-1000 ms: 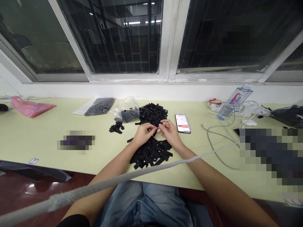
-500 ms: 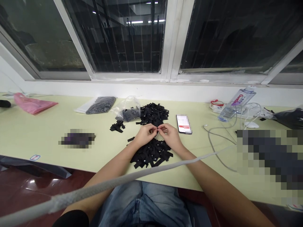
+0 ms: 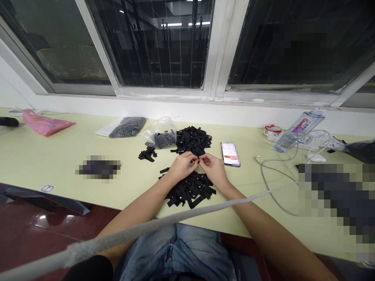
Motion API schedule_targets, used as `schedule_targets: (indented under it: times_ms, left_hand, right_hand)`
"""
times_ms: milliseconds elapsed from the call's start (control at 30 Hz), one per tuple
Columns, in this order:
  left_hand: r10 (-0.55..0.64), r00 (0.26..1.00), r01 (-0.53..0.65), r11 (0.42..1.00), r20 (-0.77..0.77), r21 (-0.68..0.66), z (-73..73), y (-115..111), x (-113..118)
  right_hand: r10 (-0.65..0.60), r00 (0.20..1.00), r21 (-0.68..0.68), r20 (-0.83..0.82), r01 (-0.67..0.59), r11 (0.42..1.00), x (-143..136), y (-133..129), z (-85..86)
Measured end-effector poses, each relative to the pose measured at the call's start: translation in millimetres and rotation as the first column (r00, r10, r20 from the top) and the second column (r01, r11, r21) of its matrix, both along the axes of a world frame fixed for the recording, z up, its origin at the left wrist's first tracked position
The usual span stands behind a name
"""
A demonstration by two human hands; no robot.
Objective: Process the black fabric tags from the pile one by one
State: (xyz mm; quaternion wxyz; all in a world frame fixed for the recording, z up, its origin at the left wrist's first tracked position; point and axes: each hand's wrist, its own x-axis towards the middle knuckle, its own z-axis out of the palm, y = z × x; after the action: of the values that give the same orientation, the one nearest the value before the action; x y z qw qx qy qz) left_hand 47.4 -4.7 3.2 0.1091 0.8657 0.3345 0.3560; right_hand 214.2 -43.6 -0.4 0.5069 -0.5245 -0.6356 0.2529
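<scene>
My left hand [image 3: 184,166] and my right hand [image 3: 213,168] meet at the fingertips, both closed in a pinch. Something small and dark shows between the fingertips, too small to name. Just beyond them lies a heap of black fabric strips [image 3: 193,138]. A second heap of black strips [image 3: 190,189], with small shiny bits on it, is below my hands, near the table's front edge. A small cluster of black strips [image 3: 148,154] sits to the left, beside a clear plastic bag [image 3: 161,134] with dark pieces inside.
A phone [image 3: 230,154] lies right of my hands. Farther right are a tilted bottle [image 3: 301,128], white cables [image 3: 266,171] and a blurred dark object. On the left are a filled grey bag [image 3: 129,127] and pink plastic [image 3: 47,123]. A grey cord [image 3: 164,222] crosses the foreground.
The whole view has shifted slightly, so most things appear a little farther right. My hands keep their fingertips together over the same spot between the heaps.
</scene>
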Motion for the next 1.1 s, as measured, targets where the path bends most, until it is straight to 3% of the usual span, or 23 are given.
schedule_targets:
  times_ms: [133,367,900,1100]
  left_hand:
    - [0.039,0.998,-0.037,0.997,-0.041,0.061,-3.5,0.7,1.6]
    - [0.008,0.989,0.012,0.992,-0.150,0.129,-5.7,2.0,0.1]
    - [0.073,0.985,-0.046,0.985,-0.160,0.164,-5.2,-1.6,5.1]
    - [0.130,0.963,-0.080,0.974,-0.236,0.210,-2.9,-5.7,7.4]
  right_hand:
    - [-0.009,0.995,-0.052,-0.097,0.004,0.999,-0.3,3.6,-3.9]
    - [0.004,0.928,-0.215,-0.373,-0.091,0.972,2.0,9.6,-8.7]
    - [-0.030,0.889,-0.249,-0.457,-0.095,0.964,0.7,13.5,-11.1]
    - [-0.022,0.949,-0.192,-0.316,-0.041,0.980,-1.3,10.9,-9.2]
